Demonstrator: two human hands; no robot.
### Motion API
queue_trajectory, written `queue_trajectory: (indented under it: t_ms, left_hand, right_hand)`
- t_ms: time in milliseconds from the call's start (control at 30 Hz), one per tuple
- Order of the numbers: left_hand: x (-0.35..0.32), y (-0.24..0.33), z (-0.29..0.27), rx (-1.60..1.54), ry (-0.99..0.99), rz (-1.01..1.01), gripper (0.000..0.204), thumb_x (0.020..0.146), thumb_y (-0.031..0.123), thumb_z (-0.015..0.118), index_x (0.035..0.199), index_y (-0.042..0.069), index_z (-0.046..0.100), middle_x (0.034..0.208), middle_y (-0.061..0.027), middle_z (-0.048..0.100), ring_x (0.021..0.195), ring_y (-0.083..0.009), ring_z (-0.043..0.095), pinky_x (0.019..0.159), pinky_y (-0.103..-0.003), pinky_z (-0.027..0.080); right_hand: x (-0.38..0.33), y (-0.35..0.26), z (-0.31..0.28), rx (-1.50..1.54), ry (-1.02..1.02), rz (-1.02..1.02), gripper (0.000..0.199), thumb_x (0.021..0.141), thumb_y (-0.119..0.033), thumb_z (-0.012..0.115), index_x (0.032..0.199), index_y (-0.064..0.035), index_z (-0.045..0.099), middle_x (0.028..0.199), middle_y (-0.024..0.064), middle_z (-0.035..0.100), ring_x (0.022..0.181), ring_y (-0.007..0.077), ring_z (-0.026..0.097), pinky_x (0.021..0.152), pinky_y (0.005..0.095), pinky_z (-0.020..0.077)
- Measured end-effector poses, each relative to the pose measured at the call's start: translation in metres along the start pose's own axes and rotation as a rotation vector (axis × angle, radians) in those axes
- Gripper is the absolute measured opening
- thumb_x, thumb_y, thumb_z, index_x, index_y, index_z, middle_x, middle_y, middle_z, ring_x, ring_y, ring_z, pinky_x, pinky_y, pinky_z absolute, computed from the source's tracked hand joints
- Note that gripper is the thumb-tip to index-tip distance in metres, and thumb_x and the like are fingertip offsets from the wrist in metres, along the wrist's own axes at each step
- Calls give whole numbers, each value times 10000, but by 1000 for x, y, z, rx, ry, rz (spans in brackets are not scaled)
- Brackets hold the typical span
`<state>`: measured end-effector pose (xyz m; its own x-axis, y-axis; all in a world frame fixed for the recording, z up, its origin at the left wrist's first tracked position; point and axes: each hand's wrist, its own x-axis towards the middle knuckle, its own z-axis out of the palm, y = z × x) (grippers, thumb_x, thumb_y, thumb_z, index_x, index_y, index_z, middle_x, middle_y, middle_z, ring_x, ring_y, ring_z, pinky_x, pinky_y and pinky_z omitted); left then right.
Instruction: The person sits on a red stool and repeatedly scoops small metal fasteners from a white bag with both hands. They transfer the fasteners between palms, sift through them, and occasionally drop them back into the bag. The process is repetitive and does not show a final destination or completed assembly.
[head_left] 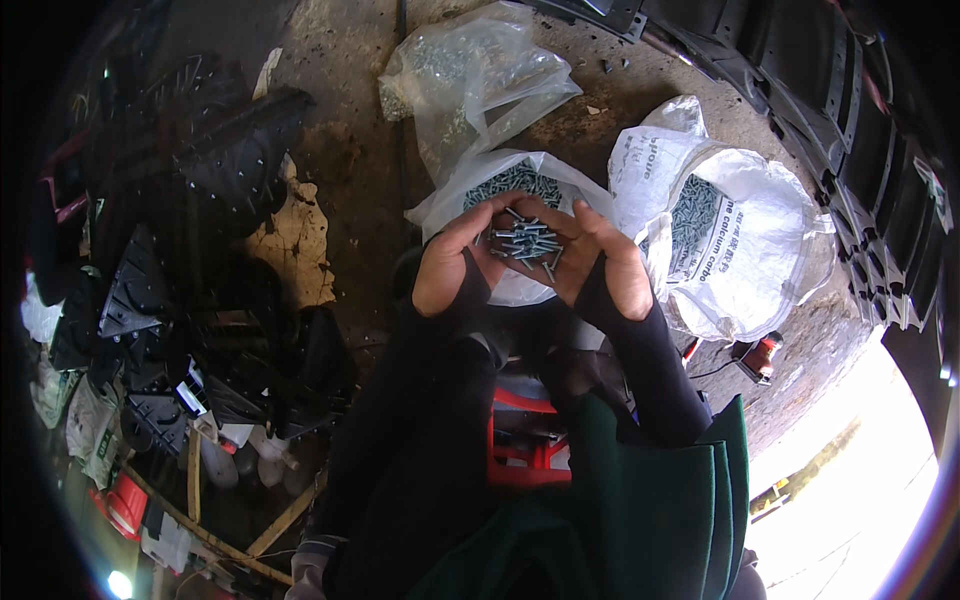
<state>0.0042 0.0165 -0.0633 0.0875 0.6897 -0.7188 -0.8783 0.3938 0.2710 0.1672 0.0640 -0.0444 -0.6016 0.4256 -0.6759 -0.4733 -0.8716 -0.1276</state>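
My left hand (447,262) and my right hand (613,262) are cupped side by side, palms up, with a small heap of silvery screws (527,243) across them. Dark sleeves reach up to both palms. The hands are over a white plastic bag (583,182), which stands open in front of me. More screws (513,180) fill that bag beyond my fingertips. To its right stands a white woven sack (765,225) with its top rolled open, and similar screws (693,215) lie inside it.
A clear plastic bag (480,75) with small parts lies beyond the hands. Black molded parts (140,290) are piled at left, and black panels (800,90) are stacked at far right. A red-and-black tool (762,355) lies right of me; a red stool (525,475) is below.
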Motion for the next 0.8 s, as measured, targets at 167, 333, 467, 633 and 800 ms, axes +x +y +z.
queue_trajectory:
  t_ms: [167, 333, 467, 633, 800]
  left_hand:
    - [-4, 1, 6, -11, 5, 4, 360, 1013, 156, 443, 1252, -95, 541, 1158, -129, 587, 1076, -231, 583, 987, -406, 467]
    - [-6, 3, 7, 18, 44, -73, 376, 990, 190, 493, 1243, -81, 559, 1084, -129, 612, 1009, -233, 621, 938, -379, 519]
    - [-6, 3, 2, -9, -39, -77, 359, 988, 192, 506, 1212, -80, 572, 1024, -117, 618, 916, -216, 633, 860, -342, 529]
    - [-1, 1, -2, 10, 45, -49, 339, 986, 186, 509, 1168, -91, 582, 1037, -120, 630, 887, -202, 624, 787, -311, 514]
    - [-5, 5, 4, 15, 19, -6, 371, 981, 211, 513, 1178, -99, 565, 1118, -167, 623, 1004, -246, 610, 876, -372, 504]
  right_hand:
    - [-5, -6, 3, 50, -37, -8, 736, 984, -470, 436, 1416, 120, 364, 1375, 269, 486, 1270, 364, 504, 1124, 495, 344]
    - [-6, -5, 2, 61, -90, 4, 685, 1012, -420, 413, 1387, 151, 351, 1363, 264, 472, 1206, 392, 536, 1083, 507, 402]
    - [-4, -2, 0, -27, 7, -17, 734, 981, -488, 442, 1404, 111, 392, 1375, 266, 484, 1192, 397, 561, 1062, 508, 422]
    - [-4, -3, -2, -65, 56, -45, 708, 988, -497, 436, 1369, 100, 438, 1287, 239, 556, 1139, 365, 592, 1022, 474, 458]
    - [-10, -9, -6, -60, 80, -96, 690, 989, -501, 439, 1340, 92, 463, 1197, 223, 603, 1097, 346, 613, 985, 441, 484]
